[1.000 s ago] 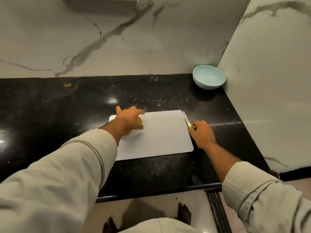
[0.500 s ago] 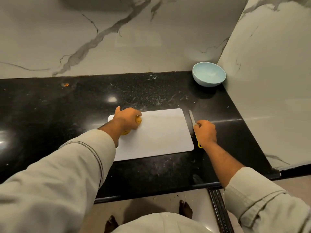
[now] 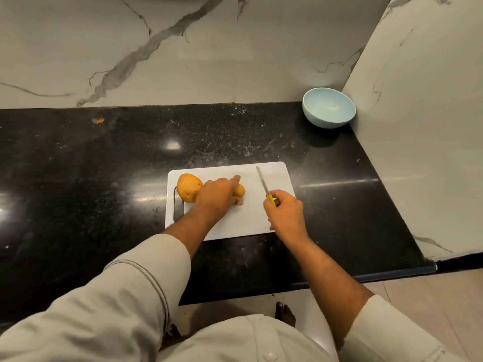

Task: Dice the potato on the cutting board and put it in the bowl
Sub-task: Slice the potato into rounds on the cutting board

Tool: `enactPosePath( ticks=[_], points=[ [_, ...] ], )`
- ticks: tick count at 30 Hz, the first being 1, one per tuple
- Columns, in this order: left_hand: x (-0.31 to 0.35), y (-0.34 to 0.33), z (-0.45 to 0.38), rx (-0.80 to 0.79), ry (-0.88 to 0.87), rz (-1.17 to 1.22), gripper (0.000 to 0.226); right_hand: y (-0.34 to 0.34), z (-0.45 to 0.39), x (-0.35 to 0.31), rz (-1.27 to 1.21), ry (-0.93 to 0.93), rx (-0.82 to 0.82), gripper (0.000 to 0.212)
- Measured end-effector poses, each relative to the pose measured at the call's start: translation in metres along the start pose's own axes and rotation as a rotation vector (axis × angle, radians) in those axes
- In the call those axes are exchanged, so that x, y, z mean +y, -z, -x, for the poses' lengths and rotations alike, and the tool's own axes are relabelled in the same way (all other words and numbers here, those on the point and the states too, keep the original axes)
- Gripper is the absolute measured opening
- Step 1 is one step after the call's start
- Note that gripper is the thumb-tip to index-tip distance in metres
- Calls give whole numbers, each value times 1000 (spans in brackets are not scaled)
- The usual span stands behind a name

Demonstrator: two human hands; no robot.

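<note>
A white cutting board [image 3: 256, 218] lies on the black counter. Two yellow-brown potatoes sit on its left part: a larger potato [image 3: 188, 187] lies free near the handle slot, and a smaller potato [image 3: 239, 190] is mostly covered by my left hand [image 3: 218, 195], whose fingers curl over it. My right hand [image 3: 286, 211] grips the yellow handle of a small knife [image 3: 262, 180], its blade pointing away over the board's right side, clear of the potato. A pale blue bowl [image 3: 328, 107] stands empty in the far right corner.
The black stone counter [image 3: 104, 178] runs left, with marble walls behind and on the right. Its front edge is near my body; my bare feet show on the floor below. A small orange speck [image 3: 98, 120] lies far left.
My right hand lifted the knife from the counter beside the board and brought it over the board. My left hand shifted right onto the smaller potato, uncovering the larger one.
</note>
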State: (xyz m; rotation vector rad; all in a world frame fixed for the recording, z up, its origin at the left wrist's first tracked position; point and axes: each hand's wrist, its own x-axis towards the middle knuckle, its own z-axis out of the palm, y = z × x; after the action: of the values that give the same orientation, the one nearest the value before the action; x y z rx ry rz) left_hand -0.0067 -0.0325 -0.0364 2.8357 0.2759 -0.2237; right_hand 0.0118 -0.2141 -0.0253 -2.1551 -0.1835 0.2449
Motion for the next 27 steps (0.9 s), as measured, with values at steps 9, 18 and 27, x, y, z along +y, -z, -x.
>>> enactPosePath(
  ticks=[9, 18, 27],
  points=[
    [5, -10, 6, 150, 55, 255, 20, -29, 9, -1, 443, 234, -80, 26],
    [9, -8, 10, 127, 58, 214, 8, -45, 10, 9, 668, 250, -200, 49],
    [14, -6, 8, 111, 72, 126, 17, -52, 9, 8, 675, 241, -184, 50]
  ],
)
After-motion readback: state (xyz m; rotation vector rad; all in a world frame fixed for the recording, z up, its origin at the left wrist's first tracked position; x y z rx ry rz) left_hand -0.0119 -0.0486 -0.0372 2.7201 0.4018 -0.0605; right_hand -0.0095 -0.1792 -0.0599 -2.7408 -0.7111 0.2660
